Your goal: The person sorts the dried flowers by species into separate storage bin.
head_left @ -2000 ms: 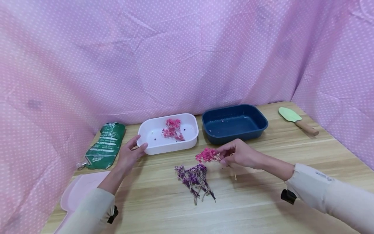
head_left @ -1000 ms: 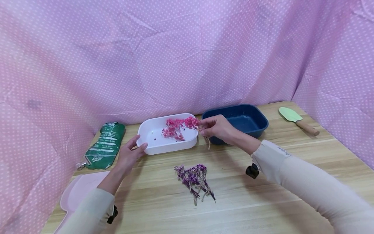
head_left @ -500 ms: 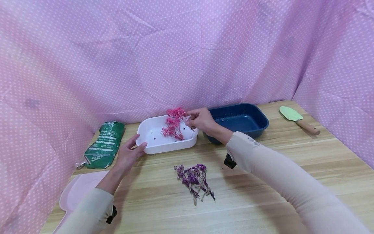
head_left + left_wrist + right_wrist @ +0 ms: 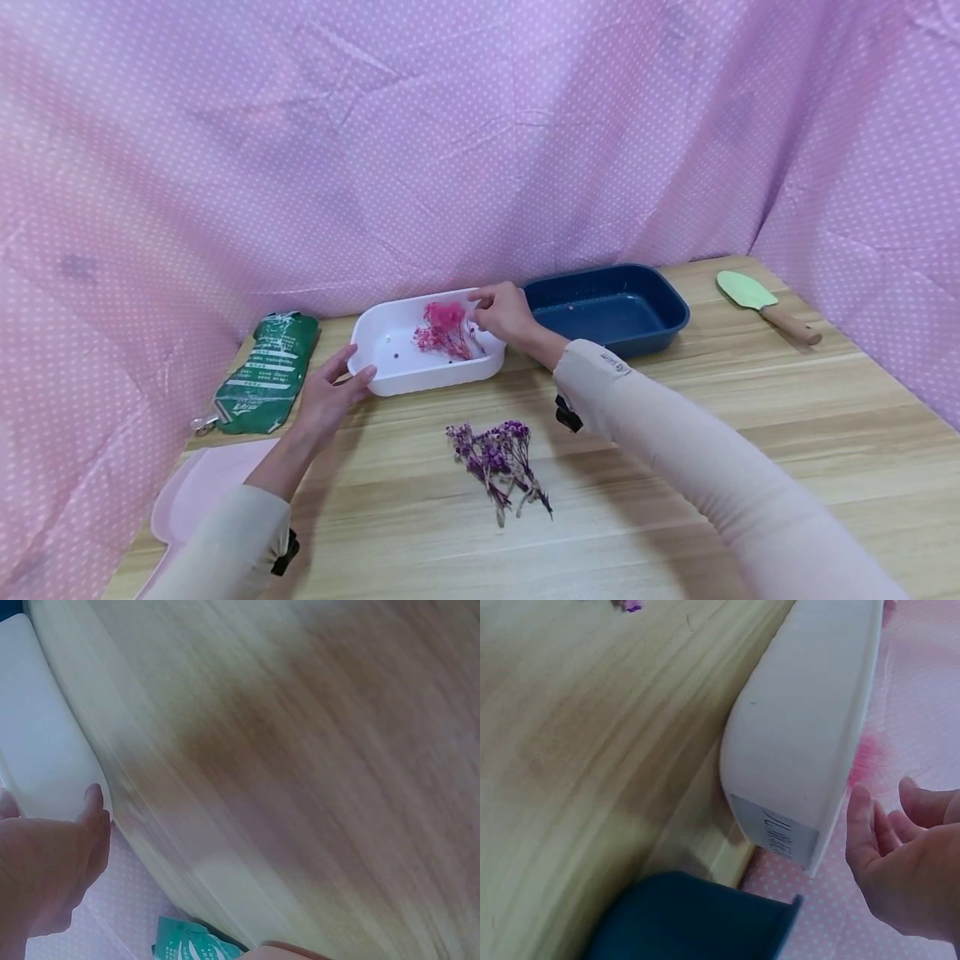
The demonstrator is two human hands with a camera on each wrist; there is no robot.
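My left hand (image 4: 328,400) holds the left end of a white planter box (image 4: 427,382), thumb on its front corner and fingers at the rim. Over the right part of the box, my right hand (image 4: 506,314) has thumb and fingertips apart. Beside those fingers a bunch of pink dried flowers (image 4: 448,314) shows blurred, just above another pink bunch (image 4: 429,338) in the box. In the right wrist view, the pink blur (image 4: 868,759) appears beyond the box rim, clear of the fingertips. Purple dried flower bunches (image 4: 495,457), tied with twine, lie on the table in front.
A dark blue planter box (image 4: 645,335) stands right beside the white one. To the far right lies a trowel (image 4: 787,323) with a green blade and wooden handle. A green bag (image 4: 266,375) and a pale pink flat item (image 4: 202,487) are on the left. Pink dotted cloth (image 4: 480,150) hangs behind.
My right hand has carried a pink flower bunch from the table leftward over the white box and let go of it; it has dropped lower. My left hand stays on the box.
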